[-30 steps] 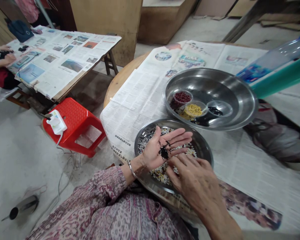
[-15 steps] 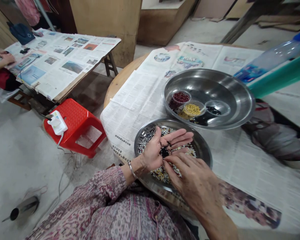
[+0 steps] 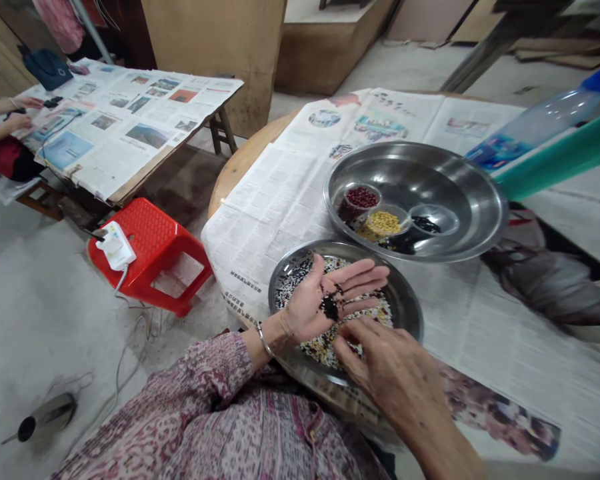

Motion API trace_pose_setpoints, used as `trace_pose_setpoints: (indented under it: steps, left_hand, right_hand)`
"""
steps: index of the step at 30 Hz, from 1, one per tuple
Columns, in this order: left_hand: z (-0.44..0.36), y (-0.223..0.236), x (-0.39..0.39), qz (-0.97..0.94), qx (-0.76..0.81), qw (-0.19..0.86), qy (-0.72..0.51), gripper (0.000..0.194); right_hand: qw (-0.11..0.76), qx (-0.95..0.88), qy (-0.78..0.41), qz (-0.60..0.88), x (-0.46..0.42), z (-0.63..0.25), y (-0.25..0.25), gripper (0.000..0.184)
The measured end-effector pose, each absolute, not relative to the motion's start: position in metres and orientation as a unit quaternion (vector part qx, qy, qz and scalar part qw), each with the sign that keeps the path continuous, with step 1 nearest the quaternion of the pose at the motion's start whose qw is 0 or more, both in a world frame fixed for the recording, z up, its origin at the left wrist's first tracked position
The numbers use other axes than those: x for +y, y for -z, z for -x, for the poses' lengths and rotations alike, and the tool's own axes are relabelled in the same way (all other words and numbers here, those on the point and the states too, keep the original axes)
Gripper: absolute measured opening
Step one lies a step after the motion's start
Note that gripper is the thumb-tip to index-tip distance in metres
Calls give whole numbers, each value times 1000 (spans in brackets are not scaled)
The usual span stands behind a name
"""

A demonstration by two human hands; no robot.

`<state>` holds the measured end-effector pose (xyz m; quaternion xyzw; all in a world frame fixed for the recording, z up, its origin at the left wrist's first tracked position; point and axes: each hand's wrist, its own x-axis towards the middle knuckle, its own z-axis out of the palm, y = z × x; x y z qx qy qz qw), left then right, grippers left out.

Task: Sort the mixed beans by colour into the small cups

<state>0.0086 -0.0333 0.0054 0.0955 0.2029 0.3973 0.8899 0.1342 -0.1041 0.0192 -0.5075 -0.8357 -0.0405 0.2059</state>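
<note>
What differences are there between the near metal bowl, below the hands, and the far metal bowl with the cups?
Size: the near bowl looks smaller; the far bowl looks wider.
Contents: the near bowl holds loose mixed grains; the far bowl holds small clear cups of red, yellow and black pieces.
Hands: the left hand and right hand are over the near bowl, none over the far bowl.
Both are round, shiny metal.

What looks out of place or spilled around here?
The white power strip sits on a red stool, an odd use for a seat. I see no clear spill on the newspaper beside the smaller metal bowl.
</note>
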Motion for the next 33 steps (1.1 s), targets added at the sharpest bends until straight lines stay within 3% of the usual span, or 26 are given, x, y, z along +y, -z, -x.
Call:
trace_pose_setpoints:
  steps: [9, 19, 33]
  left_hand:
    - [-12, -3, -36, -110, 196, 892, -392, 85]
    - [-17, -5, -43, -96, 196, 903, -370, 86]
    - [-17, 8, -50, -41, 200, 913, -352, 82]
  right_hand:
    - [277, -809, 69, 514, -97, -127, -35, 6]
    - [175, -845, 131, 487, -91, -124, -35, 16]
    - [255, -819, 37, 513, -91, -139, -27, 18]
